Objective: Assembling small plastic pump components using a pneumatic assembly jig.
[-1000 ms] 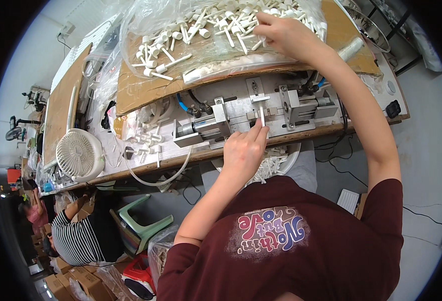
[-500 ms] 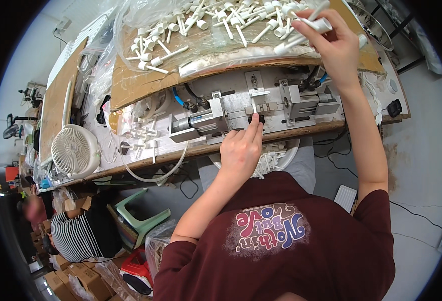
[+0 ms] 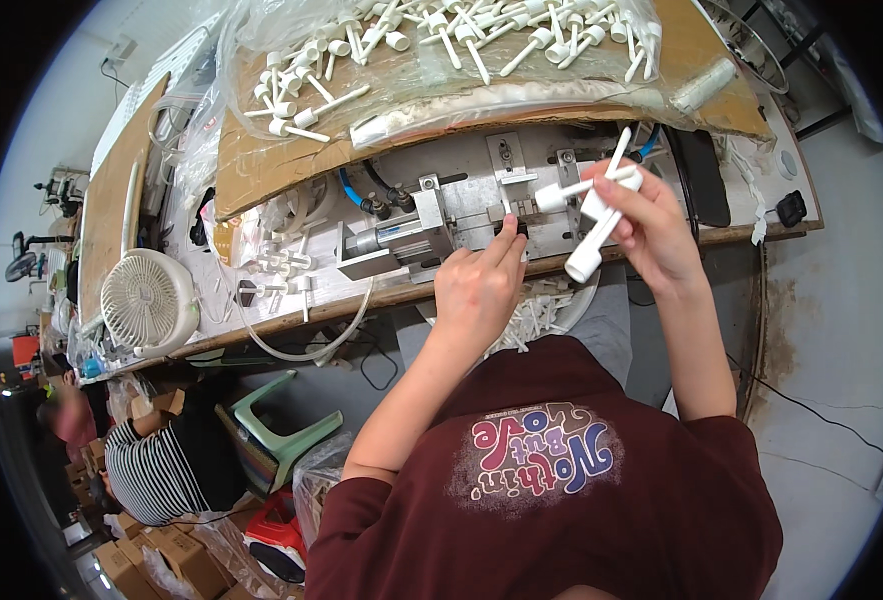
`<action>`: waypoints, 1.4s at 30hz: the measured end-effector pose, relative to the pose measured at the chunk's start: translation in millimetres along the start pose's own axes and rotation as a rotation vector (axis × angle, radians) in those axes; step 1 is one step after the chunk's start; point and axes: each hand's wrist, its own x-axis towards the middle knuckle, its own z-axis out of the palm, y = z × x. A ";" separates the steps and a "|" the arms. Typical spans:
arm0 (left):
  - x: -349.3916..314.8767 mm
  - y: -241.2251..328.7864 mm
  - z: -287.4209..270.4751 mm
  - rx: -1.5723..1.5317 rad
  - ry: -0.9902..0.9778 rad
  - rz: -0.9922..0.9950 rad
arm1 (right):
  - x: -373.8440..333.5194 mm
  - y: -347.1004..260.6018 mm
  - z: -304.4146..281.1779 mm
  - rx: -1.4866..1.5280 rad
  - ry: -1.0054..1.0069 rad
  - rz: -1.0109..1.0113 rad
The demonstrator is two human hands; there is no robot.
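Observation:
My left hand [image 3: 476,290] reaches to the metal fixture [image 3: 526,212] at the bench's front edge. Its fingertips are closed at the near end of a slim white rod [image 3: 507,203] in the middle of the fixture; the grip is partly hidden. To the right, my right hand [image 3: 656,235] is raised above the fixture's right side. Between its fingers it holds a few white plastic capped sticks [image 3: 583,262], each a round cap with a thin stem, pointing different ways.
White capped sticks [image 3: 466,45] are heaped on plastic-covered cardboard [image 3: 261,170] behind the fixture. A metal cylinder [image 3: 391,240] flanks it on the left. A bowl of white pieces [image 3: 541,315] sits at my lap. A fan [image 3: 149,300] stands left; a person in stripes [image 3: 166,465] is beyond.
My right hand has come down and toward me from the heap, bringing the white capped sticks over the fixture's right side. My left hand stays at the fixture.

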 end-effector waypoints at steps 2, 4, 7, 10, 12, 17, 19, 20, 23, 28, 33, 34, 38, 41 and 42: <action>0.5 -0.9 -4.7 -0.042 -0.011 -0.028 | -6.3 5.0 -1.6 0.029 -0.057 0.070; 2.7 1.8 -8.7 -0.104 -0.027 -0.086 | -10.1 11.1 -3.3 0.043 -0.057 0.117; 8.3 16.1 -26.2 -0.687 0.142 -0.353 | -14.4 25.7 -8.9 0.097 -0.104 0.187; 3.8 7.0 -38.1 -0.696 0.022 -0.053 | -20.2 37.8 -3.4 0.087 -0.131 0.245; 0.3 12.2 -44.3 -0.710 0.012 -0.096 | -22.5 41.4 -0.6 0.137 -0.113 0.250; -13.2 13.1 -33.4 -0.654 0.072 -0.238 | -26.2 43.4 -1.7 0.067 0.022 0.134; -16.0 9.8 -18.5 -0.437 0.077 -0.190 | -30.0 40.9 -5.7 0.056 0.020 0.125; -17.3 6.3 -9.6 -0.329 0.078 -0.165 | -31.2 40.2 -6.5 0.051 0.020 0.120; -16.2 1.5 2.9 -0.117 0.058 -0.056 | -33.5 40.7 -4.0 0.029 0.020 0.110; 0.0 -2.2 0.2 -0.032 0.000 -0.014 | -34.9 44.1 -3.2 0.010 0.021 0.104; -1.7 -2.6 -0.2 -0.034 -0.022 -0.002 | -36.3 45.2 -5.1 0.009 0.040 0.085; -2.4 -2.6 0.5 -0.034 -0.018 -0.003 | -36.5 45.0 -4.9 0.009 0.051 0.076; -3.5 -4.5 -0.4 -0.064 -0.017 -0.020 | -35.3 45.6 -4.1 -0.001 0.081 0.032; -0.9 -3.4 -15.6 -0.372 -0.112 -0.192 | -32.5 50.5 -6.7 0.001 0.111 0.000; 0.7 -0.3 -23.2 -0.519 -0.158 -0.273 | -32.2 51.6 -7.6 0.004 0.125 -0.010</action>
